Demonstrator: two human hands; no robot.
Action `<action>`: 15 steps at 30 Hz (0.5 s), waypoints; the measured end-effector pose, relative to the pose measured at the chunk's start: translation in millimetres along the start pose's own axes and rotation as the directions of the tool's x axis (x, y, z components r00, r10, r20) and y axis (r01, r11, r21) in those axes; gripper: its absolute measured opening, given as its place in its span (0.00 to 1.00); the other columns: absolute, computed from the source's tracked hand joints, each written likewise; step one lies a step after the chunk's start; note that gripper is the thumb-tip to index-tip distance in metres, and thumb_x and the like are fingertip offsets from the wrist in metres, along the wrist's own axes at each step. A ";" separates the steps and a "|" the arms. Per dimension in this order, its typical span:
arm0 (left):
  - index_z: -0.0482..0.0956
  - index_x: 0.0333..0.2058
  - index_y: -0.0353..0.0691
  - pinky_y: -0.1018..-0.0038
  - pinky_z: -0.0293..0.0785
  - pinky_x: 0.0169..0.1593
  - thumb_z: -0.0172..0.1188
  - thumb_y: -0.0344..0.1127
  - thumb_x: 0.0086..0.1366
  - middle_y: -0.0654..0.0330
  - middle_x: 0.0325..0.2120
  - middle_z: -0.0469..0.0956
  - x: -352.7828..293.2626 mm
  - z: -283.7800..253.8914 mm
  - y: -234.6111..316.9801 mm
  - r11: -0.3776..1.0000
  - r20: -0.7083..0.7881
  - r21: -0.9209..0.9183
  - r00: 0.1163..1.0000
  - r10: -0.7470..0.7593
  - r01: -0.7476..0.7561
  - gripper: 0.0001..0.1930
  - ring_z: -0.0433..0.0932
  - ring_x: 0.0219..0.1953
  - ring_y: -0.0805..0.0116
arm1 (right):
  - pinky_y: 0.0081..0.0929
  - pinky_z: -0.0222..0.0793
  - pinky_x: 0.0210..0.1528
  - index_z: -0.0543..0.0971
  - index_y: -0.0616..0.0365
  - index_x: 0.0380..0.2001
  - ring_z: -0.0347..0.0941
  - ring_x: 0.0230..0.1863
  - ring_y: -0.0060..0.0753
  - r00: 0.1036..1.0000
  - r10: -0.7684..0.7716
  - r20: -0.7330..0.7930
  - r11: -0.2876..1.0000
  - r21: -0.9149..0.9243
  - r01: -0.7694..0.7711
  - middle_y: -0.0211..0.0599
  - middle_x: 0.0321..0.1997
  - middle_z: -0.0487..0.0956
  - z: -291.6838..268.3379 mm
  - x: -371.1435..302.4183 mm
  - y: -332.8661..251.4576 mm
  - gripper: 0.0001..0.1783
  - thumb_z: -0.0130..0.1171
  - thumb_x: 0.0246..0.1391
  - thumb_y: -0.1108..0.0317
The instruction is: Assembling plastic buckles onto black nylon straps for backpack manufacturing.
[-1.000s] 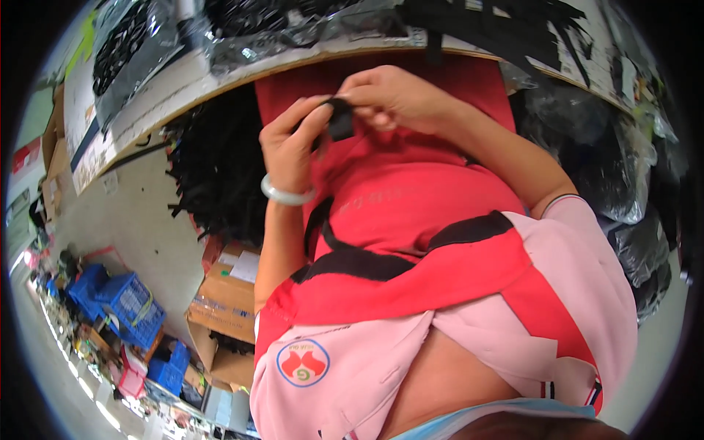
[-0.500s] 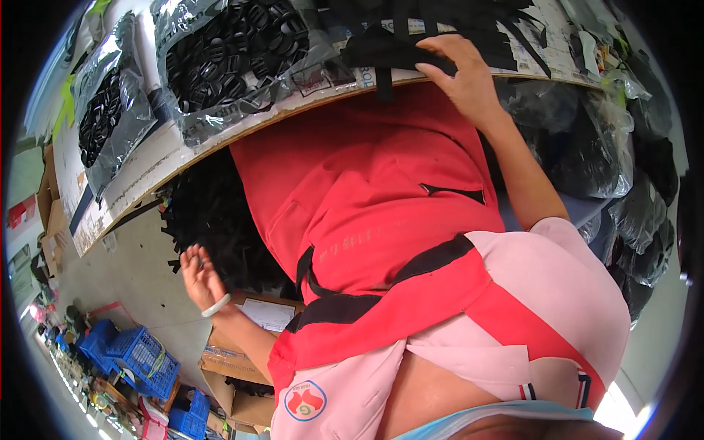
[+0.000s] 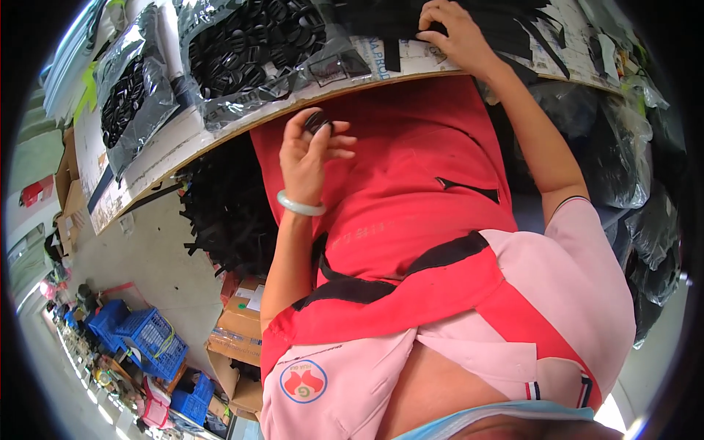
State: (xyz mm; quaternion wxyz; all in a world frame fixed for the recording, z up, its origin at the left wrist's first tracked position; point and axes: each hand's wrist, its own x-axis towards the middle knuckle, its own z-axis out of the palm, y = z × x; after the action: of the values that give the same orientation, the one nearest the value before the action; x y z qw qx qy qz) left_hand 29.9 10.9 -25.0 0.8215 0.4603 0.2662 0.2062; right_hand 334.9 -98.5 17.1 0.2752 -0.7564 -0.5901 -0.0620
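Observation:
My left hand [image 3: 304, 158], with a pale bangle at its wrist, is raised in front of the red apron [image 3: 396, 169]. Its thumb and index finger pinch a small black plastic buckle [image 3: 317, 122], while the other fingers stick out. At the table's near edge my right hand [image 3: 458, 37] has its fingers curled over black webbing straps [image 3: 506, 29], the fingertips closed on a strap. One strap end [image 3: 392, 55] hangs toward the edge. An open clear bag of black buckles [image 3: 253, 48] lies on the table, left of the straps.
A second bag [image 3: 125, 103] of small black parts lies at the table's left end. Under the table sits a heap of black strips [image 3: 224, 213]. Cardboard boxes [image 3: 238, 319] and blue crates [image 3: 150, 341] stand at lower left; wrapped black bundles [image 3: 616, 139] are at right.
My left hand has come up and right from beside the table's lower left, now showing a buckle in its fingers. My right hand's fingers have closed over the straps.

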 end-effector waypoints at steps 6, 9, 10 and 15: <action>0.78 0.37 0.32 0.79 0.76 0.26 0.57 0.31 0.65 0.54 0.27 0.80 -1.9 10.0 5.5 0.992 -0.121 0.077 0.989 -0.089 0.099 0.08 0.78 0.23 0.70 | 0.18 0.70 0.34 0.75 0.57 0.44 0.73 0.29 0.18 0.900 0.280 0.333 0.724 0.542 -0.426 0.32 0.31 0.78 -29.9 -6.3 -90.9 0.11 0.54 0.58 0.69; 0.79 0.38 0.31 0.82 0.71 0.24 0.56 0.32 0.66 0.59 0.25 0.79 2.9 10.7 -2.5 0.994 -0.100 0.110 0.995 0.013 -0.002 0.09 0.75 0.22 0.76 | 0.14 0.71 0.28 0.76 0.60 0.42 0.73 0.26 0.15 0.714 0.263 0.649 0.396 0.602 -0.693 0.30 0.28 0.78 -4.0 -28.8 -119.8 0.11 0.55 0.59 0.66; 0.79 0.38 0.31 0.82 0.71 0.24 0.56 0.32 0.66 0.59 0.25 0.79 3.2 12.7 -3.9 0.994 -0.108 0.111 0.994 0.008 0.004 0.09 0.75 0.22 0.76 | 0.13 0.71 0.27 0.77 0.61 0.42 0.73 0.25 0.14 0.676 0.254 0.691 0.271 0.620 -0.736 0.30 0.28 0.78 8.1 -37.7 -120.9 0.12 0.56 0.59 0.65; 0.80 0.39 0.32 0.83 0.71 0.23 0.56 0.29 0.65 0.63 0.23 0.77 -0.1 14.4 -1.9 0.980 -0.152 0.169 0.980 0.127 -0.101 0.08 0.74 0.21 0.79 | 0.15 0.72 0.24 0.77 0.64 0.36 0.75 0.21 0.18 0.577 0.277 0.768 0.102 0.574 -0.812 0.35 0.26 0.79 28.6 -45.0 -124.7 0.13 0.59 0.57 0.63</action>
State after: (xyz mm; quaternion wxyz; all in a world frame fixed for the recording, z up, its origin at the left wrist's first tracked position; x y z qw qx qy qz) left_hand 39.0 0.5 -20.3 0.7440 0.5212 0.3210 0.2677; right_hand 199.4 -104.1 17.1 0.4851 -0.6242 -0.2206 0.5713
